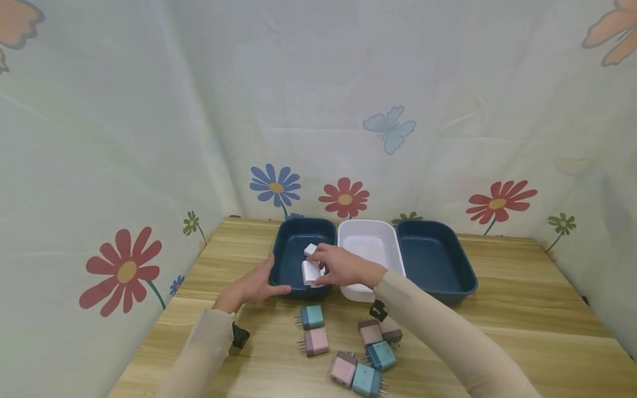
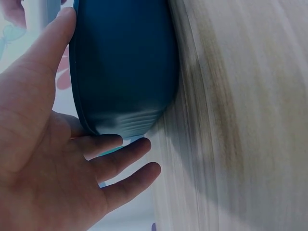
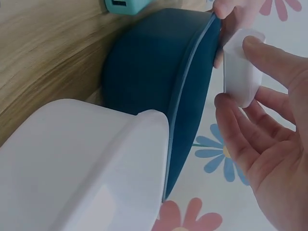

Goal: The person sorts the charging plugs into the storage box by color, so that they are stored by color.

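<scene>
A white plug adapter [image 3: 241,67] is pinched between the thumb and fingertips of my right hand [image 1: 343,265], over the left dark blue bin [image 1: 280,254]. Another white adapter [image 1: 311,250] shows inside that bin, beside the right fingers, partly covered by them. My left hand [image 1: 255,282] rests against the near left corner of the same bin. In the left wrist view its thumb touches the rim, while the other fingers [image 2: 126,185] extend loosely, spread apart, by the end wall.
A white bin [image 1: 370,243] and a second dark blue bin [image 1: 433,254] stand to the right. On the wooden table [image 1: 269,354] in front lie a teal adapter [image 1: 312,317], a pink adapter [image 1: 316,341] and several more two-tone ones, some near the right forearm. A flowered cloth hangs behind.
</scene>
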`<state>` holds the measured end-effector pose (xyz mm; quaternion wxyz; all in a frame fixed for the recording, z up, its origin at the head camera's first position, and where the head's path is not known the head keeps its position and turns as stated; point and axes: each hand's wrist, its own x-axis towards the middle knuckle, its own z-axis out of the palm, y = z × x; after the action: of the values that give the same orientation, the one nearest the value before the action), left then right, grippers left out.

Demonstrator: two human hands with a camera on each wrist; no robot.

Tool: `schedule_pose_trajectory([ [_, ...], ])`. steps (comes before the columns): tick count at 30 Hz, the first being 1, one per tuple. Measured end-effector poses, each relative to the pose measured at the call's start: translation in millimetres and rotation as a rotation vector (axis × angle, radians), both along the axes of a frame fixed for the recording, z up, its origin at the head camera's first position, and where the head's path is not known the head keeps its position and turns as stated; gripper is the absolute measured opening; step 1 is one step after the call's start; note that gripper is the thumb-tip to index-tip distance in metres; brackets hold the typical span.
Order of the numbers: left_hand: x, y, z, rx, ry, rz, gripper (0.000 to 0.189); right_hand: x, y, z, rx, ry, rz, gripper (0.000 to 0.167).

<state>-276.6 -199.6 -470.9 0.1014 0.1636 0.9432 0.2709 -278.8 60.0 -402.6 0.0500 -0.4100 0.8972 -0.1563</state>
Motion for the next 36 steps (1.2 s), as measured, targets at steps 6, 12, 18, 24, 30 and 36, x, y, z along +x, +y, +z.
schedule_pose_trajectory([
  [6, 0.0, 0.4, -2.2, 0.002, 0.000, 0.007, 0.110, -12.1, -5, -7.5, -0.039, -0.048, -0.036, 0.055],
  [12, -0.4, 0.8, -2.8, 0.013, 0.008, -0.002, 0.110, -18.6, -11, -13.8, -0.051, -0.074, -0.053, 0.054],
  [18, -0.4, 1.1, -3.8, 0.011, 0.008, -0.002, 0.109, -23.1, -16, -20.9, -0.037, -0.111, -0.047, 0.049],
  [24, -1.7, 0.4, -4.6, 0.021, 0.012, -0.005, 0.109, -27.5, -22, -26.5, -0.027, -0.164, -0.063, 0.049],
  [30, -1.4, 0.9, -3.8, 0.040, 0.020, -0.012, 0.109, -30.0, -27, -31.8, -0.051, -0.194, -0.065, 0.049],
  [36, -0.5, -0.4, -3.2, 0.039, 0.010, -0.005, 0.109, -32.3, -29, -30.3, -0.099, -0.171, -0.033, 0.047],
])
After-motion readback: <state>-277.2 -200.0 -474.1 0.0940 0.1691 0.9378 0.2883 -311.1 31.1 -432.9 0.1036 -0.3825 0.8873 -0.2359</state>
